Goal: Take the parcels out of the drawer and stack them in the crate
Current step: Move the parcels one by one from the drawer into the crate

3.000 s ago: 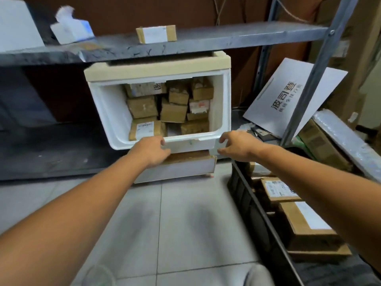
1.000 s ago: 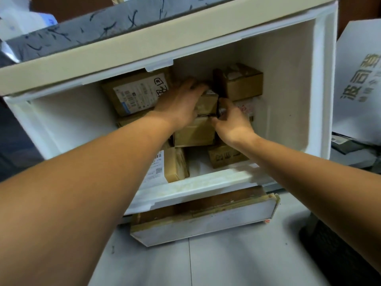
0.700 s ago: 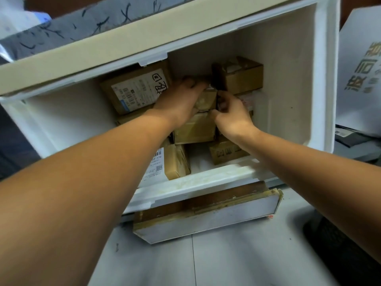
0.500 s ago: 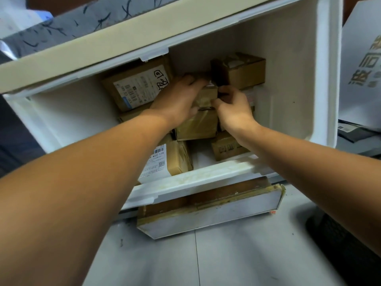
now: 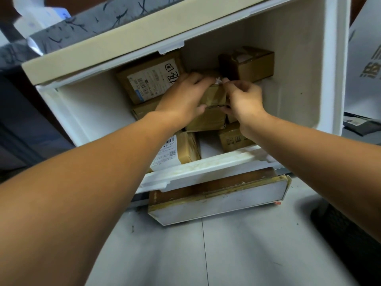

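The white foam drawer [image 5: 296,83] stands open under the shelf, filled with several brown cardboard parcels. Both my hands are deep inside it on one small brown parcel [image 5: 216,97] in the middle of the pile. My left hand [image 5: 183,100] grips its left side, fingers over the top and thumb below. My right hand [image 5: 243,100] grips its right side with curled fingers. A labelled parcel [image 5: 150,81] lies behind on the left, another parcel [image 5: 253,62] sits at the back right. The black crate [image 5: 350,240] shows only as a dark edge at lower right.
A grey shelf board [image 5: 92,21] runs above the drawer. Below the drawer a lower drawer [image 5: 218,201] sticks out over the tiled floor [image 5: 206,254]. A white printed sheet [image 5: 367,65] leans at the far right.
Earlier both hands held the drawer's front rim; since then they reached inside and closed on the small middle parcel. Over the last second the grip has tightened and the parcel has shifted slightly.
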